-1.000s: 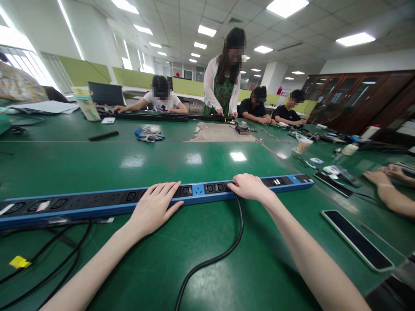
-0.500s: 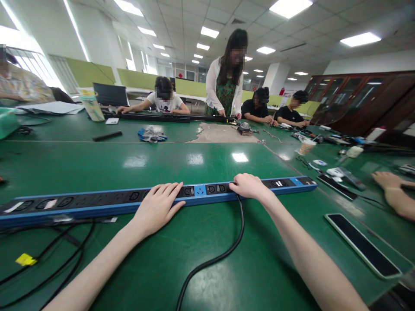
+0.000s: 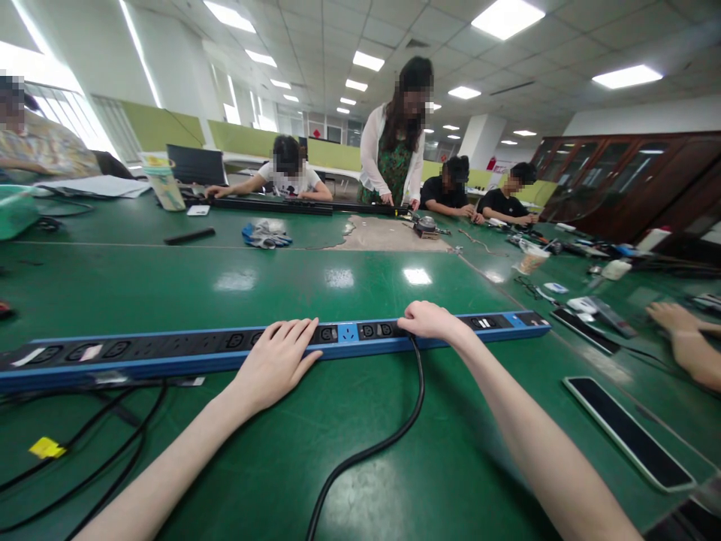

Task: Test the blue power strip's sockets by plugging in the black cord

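A long blue and black power strip [image 3: 191,344], lined with sockets, lies crosswise on the green table in front of me. My left hand [image 3: 280,357] rests over its middle part, fingers laid across the top and thumb along the near side, holding it. Farther right, my right hand [image 3: 428,321] is closed at the sockets round the plug end of a black power cord [image 3: 414,421]. The plug itself is hidden by my fingers, so how deep it sits cannot be seen. From there the cord curves down toward the table's near edge.
Black cables [image 3: 135,443] with a yellow tag [image 3: 48,448] lie at left. A phone [image 3: 628,434] and another person's hand [image 3: 676,323] are at right. Blue-grey gloves [image 3: 266,234] and a cup [image 3: 163,184] stand farther back, where several people work.
Both hands keep their places on the strip and cord. The whole view has shifted very slightly; nothing is taken up or let go.
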Action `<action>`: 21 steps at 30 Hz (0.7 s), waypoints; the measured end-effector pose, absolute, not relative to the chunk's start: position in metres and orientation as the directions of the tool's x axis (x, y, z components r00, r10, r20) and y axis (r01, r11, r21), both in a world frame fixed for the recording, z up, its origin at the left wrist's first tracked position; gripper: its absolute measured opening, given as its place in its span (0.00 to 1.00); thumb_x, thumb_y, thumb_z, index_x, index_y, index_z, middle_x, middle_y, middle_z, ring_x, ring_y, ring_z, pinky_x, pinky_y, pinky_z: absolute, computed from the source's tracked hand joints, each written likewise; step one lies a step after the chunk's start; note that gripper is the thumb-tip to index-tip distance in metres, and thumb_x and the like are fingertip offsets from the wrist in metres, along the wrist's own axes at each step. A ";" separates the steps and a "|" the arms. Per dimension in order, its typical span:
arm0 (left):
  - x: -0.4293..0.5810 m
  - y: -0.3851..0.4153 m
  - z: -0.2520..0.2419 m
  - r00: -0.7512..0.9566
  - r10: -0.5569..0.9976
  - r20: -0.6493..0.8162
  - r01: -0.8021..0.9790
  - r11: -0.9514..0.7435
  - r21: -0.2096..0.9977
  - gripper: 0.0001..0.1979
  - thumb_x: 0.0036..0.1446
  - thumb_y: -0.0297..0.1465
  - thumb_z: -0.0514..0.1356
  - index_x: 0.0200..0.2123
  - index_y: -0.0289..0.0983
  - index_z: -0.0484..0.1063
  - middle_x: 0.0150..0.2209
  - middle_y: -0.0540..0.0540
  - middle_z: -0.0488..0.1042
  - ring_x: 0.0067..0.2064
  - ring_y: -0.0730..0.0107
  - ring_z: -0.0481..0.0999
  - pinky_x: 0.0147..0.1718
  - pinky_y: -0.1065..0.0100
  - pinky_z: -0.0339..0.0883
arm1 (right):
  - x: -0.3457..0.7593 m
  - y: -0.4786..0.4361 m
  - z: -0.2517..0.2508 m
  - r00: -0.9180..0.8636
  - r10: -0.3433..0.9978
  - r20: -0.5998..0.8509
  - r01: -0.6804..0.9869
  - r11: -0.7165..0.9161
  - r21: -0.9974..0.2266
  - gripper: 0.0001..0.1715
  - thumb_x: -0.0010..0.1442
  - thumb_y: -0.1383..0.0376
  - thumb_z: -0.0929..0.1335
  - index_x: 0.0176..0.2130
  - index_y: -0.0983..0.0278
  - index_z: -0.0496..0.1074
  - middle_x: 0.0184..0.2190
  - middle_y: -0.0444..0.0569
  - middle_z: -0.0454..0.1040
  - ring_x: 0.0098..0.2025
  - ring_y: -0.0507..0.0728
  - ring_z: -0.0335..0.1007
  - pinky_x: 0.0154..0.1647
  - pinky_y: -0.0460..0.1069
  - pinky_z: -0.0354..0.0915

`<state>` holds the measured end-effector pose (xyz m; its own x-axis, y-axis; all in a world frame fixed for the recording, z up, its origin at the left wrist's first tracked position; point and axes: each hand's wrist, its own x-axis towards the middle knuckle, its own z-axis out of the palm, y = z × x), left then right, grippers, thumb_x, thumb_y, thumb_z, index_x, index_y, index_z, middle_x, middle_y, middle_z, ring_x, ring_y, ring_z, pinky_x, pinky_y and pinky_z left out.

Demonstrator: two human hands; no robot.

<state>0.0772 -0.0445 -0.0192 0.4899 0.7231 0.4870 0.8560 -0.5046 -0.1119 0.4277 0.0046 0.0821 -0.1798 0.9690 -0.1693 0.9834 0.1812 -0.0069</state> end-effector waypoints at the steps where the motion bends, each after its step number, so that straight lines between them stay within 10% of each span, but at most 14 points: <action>1: 0.077 -0.045 -0.019 0.491 0.725 0.484 0.856 -0.504 -0.114 0.32 0.74 0.47 0.50 0.73 0.36 0.64 0.66 0.35 0.73 0.64 0.48 0.73 0.65 0.48 0.61 | 0.428 0.005 0.081 -0.181 0.971 -0.158 0.983 0.182 -0.007 0.25 0.68 0.51 0.63 0.36 0.64 0.81 0.43 0.60 0.84 0.44 0.65 0.80 0.40 0.51 0.67; 21: 0.151 -0.058 -0.008 0.510 0.691 0.512 0.825 -0.561 -0.064 0.32 0.74 0.42 0.51 0.75 0.36 0.57 0.73 0.37 0.64 0.72 0.53 0.65 0.73 0.48 0.53 | 0.435 0.000 0.075 -0.172 0.981 -0.092 0.985 0.168 -0.044 0.25 0.68 0.50 0.63 0.35 0.62 0.80 0.41 0.59 0.84 0.43 0.65 0.80 0.42 0.52 0.67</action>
